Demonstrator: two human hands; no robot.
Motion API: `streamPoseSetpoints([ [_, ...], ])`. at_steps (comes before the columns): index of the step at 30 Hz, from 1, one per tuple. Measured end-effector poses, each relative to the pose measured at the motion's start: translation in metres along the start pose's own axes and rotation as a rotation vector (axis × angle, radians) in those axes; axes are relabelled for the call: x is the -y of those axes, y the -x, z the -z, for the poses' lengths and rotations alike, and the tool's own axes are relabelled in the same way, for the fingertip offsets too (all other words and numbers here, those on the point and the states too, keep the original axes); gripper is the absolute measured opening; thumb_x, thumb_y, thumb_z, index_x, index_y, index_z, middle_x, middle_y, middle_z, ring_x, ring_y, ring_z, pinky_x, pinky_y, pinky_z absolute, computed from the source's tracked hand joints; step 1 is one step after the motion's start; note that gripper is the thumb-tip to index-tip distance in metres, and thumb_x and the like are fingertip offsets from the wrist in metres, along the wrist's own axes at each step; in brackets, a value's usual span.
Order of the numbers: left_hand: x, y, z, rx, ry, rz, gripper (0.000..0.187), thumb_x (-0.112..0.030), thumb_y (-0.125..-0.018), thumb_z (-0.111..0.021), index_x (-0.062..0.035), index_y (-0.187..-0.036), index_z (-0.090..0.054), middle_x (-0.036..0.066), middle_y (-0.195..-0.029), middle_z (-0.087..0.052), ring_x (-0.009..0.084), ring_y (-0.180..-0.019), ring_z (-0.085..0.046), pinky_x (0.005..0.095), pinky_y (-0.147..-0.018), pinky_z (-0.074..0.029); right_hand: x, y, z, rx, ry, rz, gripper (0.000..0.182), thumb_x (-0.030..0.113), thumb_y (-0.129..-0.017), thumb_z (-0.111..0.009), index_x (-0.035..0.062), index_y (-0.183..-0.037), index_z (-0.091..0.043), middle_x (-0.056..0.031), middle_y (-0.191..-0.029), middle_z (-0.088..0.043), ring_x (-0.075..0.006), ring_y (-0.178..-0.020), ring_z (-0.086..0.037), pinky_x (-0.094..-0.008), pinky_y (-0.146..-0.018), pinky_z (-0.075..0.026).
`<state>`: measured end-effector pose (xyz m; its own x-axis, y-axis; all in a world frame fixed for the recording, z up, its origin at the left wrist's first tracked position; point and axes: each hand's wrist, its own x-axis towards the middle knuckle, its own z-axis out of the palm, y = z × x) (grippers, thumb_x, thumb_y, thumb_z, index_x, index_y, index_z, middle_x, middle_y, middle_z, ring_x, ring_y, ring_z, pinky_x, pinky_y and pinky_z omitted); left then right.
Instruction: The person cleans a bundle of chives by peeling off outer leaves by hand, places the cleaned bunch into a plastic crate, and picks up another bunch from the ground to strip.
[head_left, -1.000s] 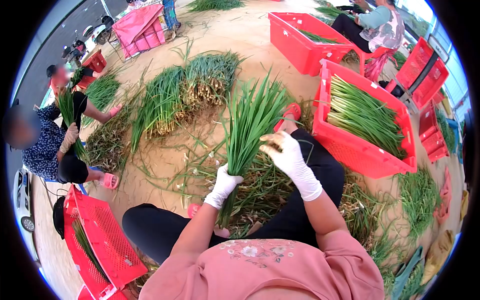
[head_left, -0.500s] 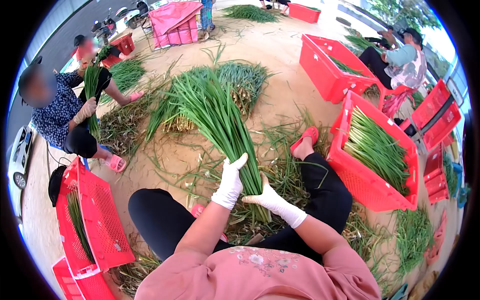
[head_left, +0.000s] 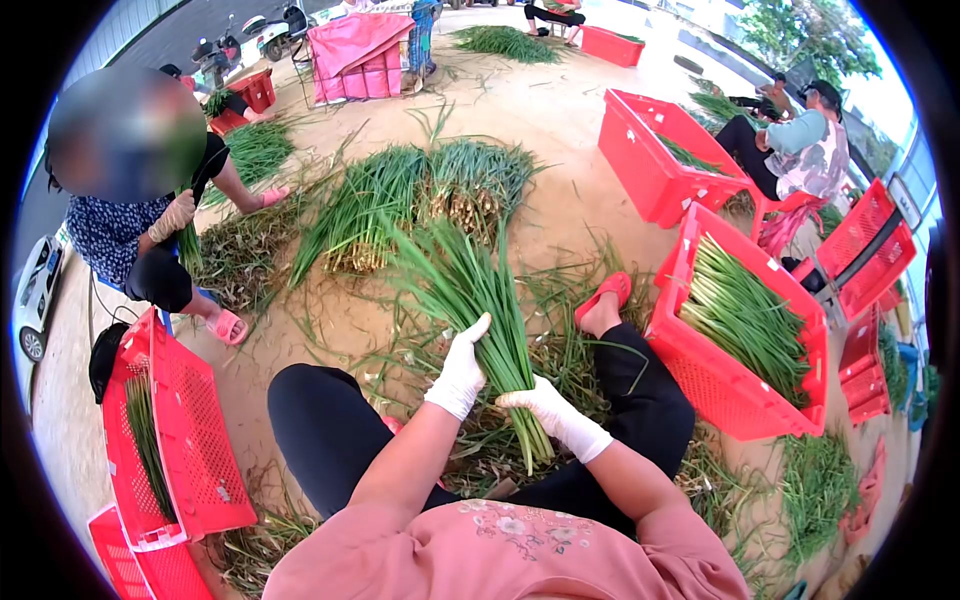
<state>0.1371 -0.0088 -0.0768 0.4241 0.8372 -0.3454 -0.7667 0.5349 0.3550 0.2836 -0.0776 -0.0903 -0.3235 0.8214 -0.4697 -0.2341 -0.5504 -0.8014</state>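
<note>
Out on the sandy ground (head_left: 570, 165), red crates are parked all over: the right-hand crate (head_left: 700, 375) is loaded with long green stalks (head_left: 750, 325), probably kept near the right knee (head_left: 665, 405) for easy reach, while only a narrow strip is seen inside the left-hand crate (head_left: 212, 440). Farther off, leafy piles (head_left: 375, 205) are laid flat. The green bunch (head_left: 497, 325) is held out front, grasped by both hands' fingers, left hand (head_left: 460, 370) higher, right hand (head_left: 560, 415) near the stem ends, likely so splaying's avoided.

Bright daylight, black-rimmed fisheye distortion, blurred patch upper left.
</note>
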Motion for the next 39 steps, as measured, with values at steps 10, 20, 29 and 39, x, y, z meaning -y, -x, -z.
streamPoseSetpoints([
  [10, -0.022, -0.002, 0.006, 0.093, -0.187, -0.097, 0.044, -0.021, -0.078, -0.059, -0.0004, -0.115, -0.049, 0.015, -0.104, -0.058, 0.0299, -0.090, -0.059, 0.0447, -0.079, -0.049, 0.006, 0.007, -0.007, 0.068, 0.319, 0.160, 0.071, 0.019, -0.059, -0.081, 0.0018, -0.118, -0.045, -0.0064, -0.103, -0.056, -0.0161, -0.095, -0.052, -0.0307, -0.086, -0.041],
  [20, -0.014, 0.018, -0.033, 0.207, -0.036, -0.053, 0.050, -0.036, -0.084, -0.054, -0.0020, -0.120, -0.045, 0.016, -0.112, -0.055, 0.0309, -0.099, -0.055, 0.0460, -0.085, -0.045, 0.007, 0.000, -0.008, 0.055, 0.019, 0.150, 0.040, 0.005, -0.061, -0.073, 0.0018, -0.098, -0.059, -0.0026, -0.087, -0.061, -0.0120, -0.079, -0.056, -0.0281, -0.075, -0.045],
  [29, 0.015, 0.002, 0.031, 0.249, 0.054, 0.070, 0.088, -0.069, -0.078, -0.028, -0.0021, -0.134, -0.024, 0.019, -0.134, -0.035, 0.0337, -0.121, -0.038, 0.0473, -0.100, -0.032, 0.007, -0.008, 0.014, 0.073, -0.223, -0.039, 0.031, 0.003, -0.066, -0.065, -0.0011, -0.096, -0.060, -0.0091, -0.081, -0.064, -0.0192, -0.071, -0.062, -0.0330, -0.068, -0.052],
  [39, -0.006, -0.013, 0.024, -0.021, -0.296, -0.150, 0.035, -0.008, -0.076, -0.061, -0.0017, -0.109, -0.053, 0.010, -0.096, -0.061, 0.0244, -0.085, -0.060, 0.0399, -0.076, -0.052, -0.016, -0.011, 0.008, 0.080, 0.511, 0.024, 0.062, 0.018, -0.057, -0.076, 0.0003, -0.111, -0.051, -0.0099, -0.101, -0.060, -0.0184, -0.095, -0.055, -0.0293, -0.089, -0.040],
])
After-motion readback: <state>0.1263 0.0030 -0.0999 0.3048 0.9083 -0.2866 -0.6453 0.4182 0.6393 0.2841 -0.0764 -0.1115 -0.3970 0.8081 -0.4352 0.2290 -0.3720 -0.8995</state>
